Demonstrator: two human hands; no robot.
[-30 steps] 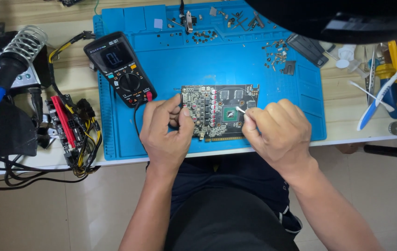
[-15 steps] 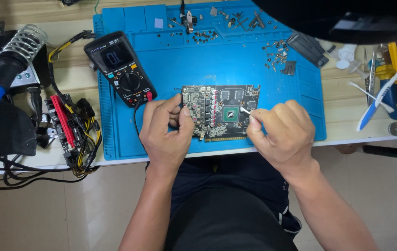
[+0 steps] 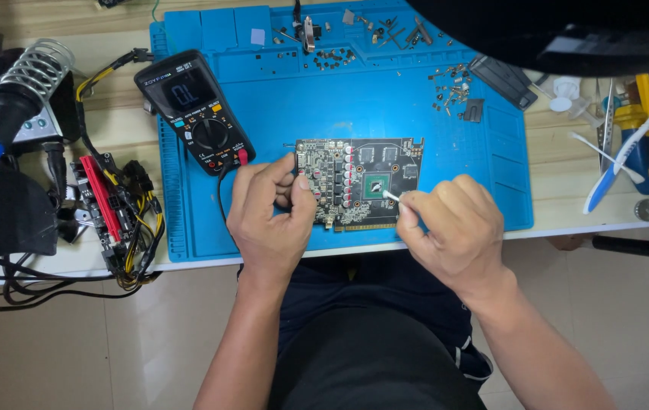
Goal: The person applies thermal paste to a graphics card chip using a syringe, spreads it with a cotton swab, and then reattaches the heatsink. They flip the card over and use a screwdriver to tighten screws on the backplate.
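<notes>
the circuit board [image 3: 358, 182] lies flat near the front edge of the blue work mat [image 3: 446, 121], component side up, with a square chip [image 3: 377, 185] just right of its middle. it looks thin, stiff and light, and probably fragile: the small parts and the gold contacts along its 6 o'clock edge are best left untouched, so the bare edges and corners seem the safe places to hold it.

the left hand [image 3: 271, 216] comes in from 7 o'clock, fingers curled, thumb and fingertips closed on the board's left edge to pin it down. the right hand [image 3: 450, 228] comes in from 5 o'clock, knuckles up, fingers pinched together on a thin white swab [image 3: 391, 196] whose tip points toward 10 o'clock and sits at the chip's lower right corner; contact cannot be told for sure.

at 10 o'clock from the board a black multimeter [image 3: 195, 114] rests on the mat's left side. loose screws [image 3: 450, 80] are scattered at 1 o'clock. off the mat at 9 o'clock lie a red riser card with cables [image 3: 108, 201] and a soldering iron stand [image 3: 32, 72]; at 3 o'clock, hand tools [image 3: 628, 144].
</notes>
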